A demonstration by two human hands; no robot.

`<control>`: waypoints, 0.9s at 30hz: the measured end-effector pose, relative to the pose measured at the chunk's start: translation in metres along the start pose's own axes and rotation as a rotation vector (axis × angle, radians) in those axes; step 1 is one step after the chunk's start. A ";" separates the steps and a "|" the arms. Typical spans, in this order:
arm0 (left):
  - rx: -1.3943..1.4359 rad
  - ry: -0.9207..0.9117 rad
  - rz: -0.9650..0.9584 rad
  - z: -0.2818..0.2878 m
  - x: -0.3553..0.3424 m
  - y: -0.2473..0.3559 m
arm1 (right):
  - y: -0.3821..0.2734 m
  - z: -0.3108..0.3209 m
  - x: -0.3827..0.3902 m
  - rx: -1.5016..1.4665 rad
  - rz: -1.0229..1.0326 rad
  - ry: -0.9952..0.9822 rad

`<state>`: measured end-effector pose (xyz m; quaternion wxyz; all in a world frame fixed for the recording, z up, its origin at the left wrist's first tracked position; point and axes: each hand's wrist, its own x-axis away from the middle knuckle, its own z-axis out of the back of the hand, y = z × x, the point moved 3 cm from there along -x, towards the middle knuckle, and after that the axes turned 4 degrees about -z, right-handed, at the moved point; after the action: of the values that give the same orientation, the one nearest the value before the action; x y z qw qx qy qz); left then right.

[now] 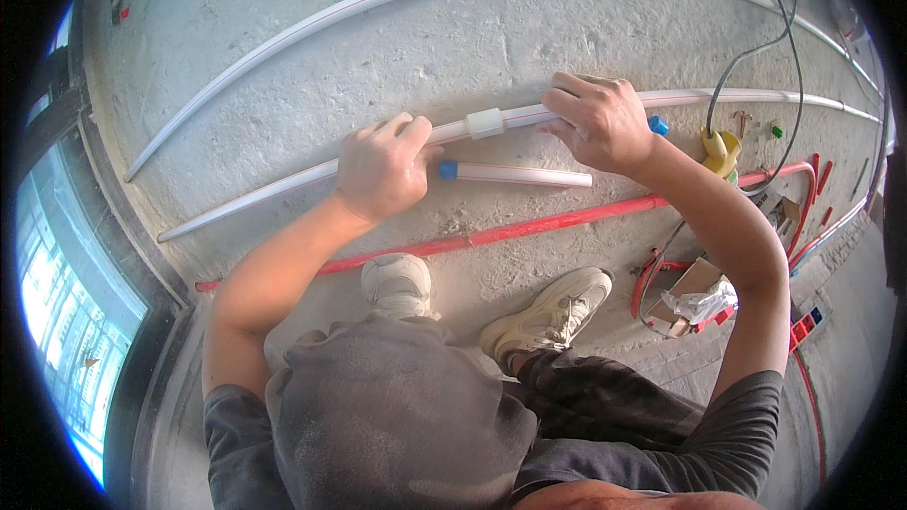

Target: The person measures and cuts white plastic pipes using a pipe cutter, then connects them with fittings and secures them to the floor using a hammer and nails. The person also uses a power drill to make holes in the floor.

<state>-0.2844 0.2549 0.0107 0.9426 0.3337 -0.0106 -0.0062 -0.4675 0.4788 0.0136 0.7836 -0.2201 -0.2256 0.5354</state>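
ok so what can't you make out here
All in the head view:
- How far the white pipe reaches into the white coupling: hidden by the coupling's wall.
- Pipe surface under the left hand: covered by its fingers.
- Pipe surface under the right hand: covered likewise.
- Whatever lies beneath the crumpled white sheeting: covered by it.

Here the white pipe is gripped by the left hand and right hand, either side of its coupling; nearer, a red pipe is seen.
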 end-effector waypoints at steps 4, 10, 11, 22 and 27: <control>-0.007 -0.004 0.002 0.000 -0.001 0.000 | 0.001 -0.001 0.000 0.036 -0.036 -0.057; -0.014 0.007 -0.015 0.001 -0.001 0.001 | 0.002 -0.001 0.001 0.022 -0.040 -0.051; -0.013 0.007 -0.019 0.001 -0.001 0.001 | 0.002 -0.001 0.001 0.020 -0.041 -0.050; -0.017 -0.001 -0.003 -0.001 0.000 0.000 | 0.002 -0.001 0.001 0.033 -0.039 -0.056; -0.018 0.003 -0.024 -0.006 0.002 -0.003 | 0.004 -0.002 0.003 0.050 -0.055 -0.047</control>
<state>-0.2819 0.2563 0.0045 0.9455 0.3252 -0.0050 -0.0173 -0.4680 0.4826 0.0098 0.7976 -0.1817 -0.2366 0.5242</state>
